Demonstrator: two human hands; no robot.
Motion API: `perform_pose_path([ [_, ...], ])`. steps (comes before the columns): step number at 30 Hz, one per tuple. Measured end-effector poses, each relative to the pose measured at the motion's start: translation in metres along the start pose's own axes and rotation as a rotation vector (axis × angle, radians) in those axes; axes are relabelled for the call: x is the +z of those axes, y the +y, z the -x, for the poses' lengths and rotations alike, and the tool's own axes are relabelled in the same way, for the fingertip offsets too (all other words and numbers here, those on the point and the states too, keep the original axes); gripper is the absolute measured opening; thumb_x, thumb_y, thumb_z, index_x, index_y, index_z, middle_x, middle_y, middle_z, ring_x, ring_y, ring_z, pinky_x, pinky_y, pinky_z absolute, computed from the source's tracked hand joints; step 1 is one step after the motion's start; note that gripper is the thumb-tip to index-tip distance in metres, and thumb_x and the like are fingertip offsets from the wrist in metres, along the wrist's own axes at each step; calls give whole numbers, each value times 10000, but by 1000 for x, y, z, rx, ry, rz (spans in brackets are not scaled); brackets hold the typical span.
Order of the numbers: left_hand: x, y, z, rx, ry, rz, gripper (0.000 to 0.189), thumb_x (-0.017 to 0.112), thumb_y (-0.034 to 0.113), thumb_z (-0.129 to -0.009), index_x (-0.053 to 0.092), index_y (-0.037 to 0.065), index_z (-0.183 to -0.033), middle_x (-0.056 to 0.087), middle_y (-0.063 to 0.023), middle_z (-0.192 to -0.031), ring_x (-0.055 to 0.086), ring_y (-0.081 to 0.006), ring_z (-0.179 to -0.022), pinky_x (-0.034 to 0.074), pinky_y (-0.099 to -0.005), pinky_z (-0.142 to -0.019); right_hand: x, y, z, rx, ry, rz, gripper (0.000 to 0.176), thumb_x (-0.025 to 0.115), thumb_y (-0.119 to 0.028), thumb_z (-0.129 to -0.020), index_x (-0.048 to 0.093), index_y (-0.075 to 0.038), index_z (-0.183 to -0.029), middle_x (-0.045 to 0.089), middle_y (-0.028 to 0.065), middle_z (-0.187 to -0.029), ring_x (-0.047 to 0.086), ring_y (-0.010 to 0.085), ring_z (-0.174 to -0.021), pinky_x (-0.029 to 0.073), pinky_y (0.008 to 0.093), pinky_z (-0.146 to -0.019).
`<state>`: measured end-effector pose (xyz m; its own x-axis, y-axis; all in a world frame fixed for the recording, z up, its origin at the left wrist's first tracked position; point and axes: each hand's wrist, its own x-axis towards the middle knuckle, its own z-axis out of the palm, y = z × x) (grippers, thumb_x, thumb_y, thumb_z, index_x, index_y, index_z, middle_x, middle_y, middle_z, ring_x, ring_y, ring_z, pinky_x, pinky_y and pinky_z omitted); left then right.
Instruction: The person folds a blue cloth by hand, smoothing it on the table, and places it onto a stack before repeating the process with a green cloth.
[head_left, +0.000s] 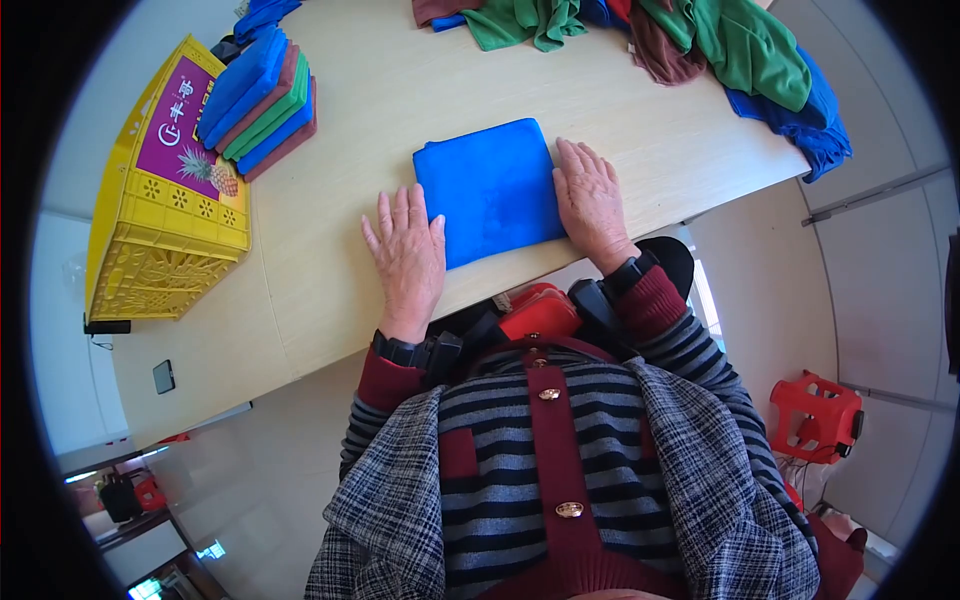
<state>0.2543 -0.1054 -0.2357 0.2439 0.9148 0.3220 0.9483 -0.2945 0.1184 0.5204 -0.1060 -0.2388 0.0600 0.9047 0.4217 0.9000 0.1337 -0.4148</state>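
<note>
A blue cloth [490, 195], folded into a flat square, lies on the table in front of me. Along its left edge rests my left hand [405, 250], flat with the fingers apart. My right hand [592, 200] is at the opposite edge, its fingers stretched out and the thumb side against the cloth. Neither hand grips anything. Both wrists carry black bands.
Folded blue, brown and green cloths form a stack [262, 105] beside a yellow plastic crate [170, 220]. Loose green cloth [755, 50] and other crumpled cloths lie along the far edge. A phone-like dark object [164, 376] sits lower left; a red stool [815, 418] stands right.
</note>
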Motion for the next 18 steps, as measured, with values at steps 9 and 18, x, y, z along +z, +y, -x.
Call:
perform_pose_path([
  [9, -9, 39, -23, 126, 84, 72, 480, 533, 266, -1040, 503, 12, -1446, 476, -185, -1520, 328, -376, -1496, 185, -611, -1227, -18, -66, -32, -209, 113, -44, 430, 564, -117, -948, 561, -15, -1366, 608, 188, -1358, 531, 373, -1302, 390, 484, -1118],
  [18, 17, 38, -24, 103, 4, 123, 542, 542, 246, -1037, 429, -1, -1506, 384, -177, -1599, 311, -371, -1507, 213, -622, -1214, 23, -74, -18, -212, -131, 42, 526, 574, -189, -941, 517, -23, -1436, 502, 176, -1500, 429, 364, -1425, 317, 523, -1186],
])
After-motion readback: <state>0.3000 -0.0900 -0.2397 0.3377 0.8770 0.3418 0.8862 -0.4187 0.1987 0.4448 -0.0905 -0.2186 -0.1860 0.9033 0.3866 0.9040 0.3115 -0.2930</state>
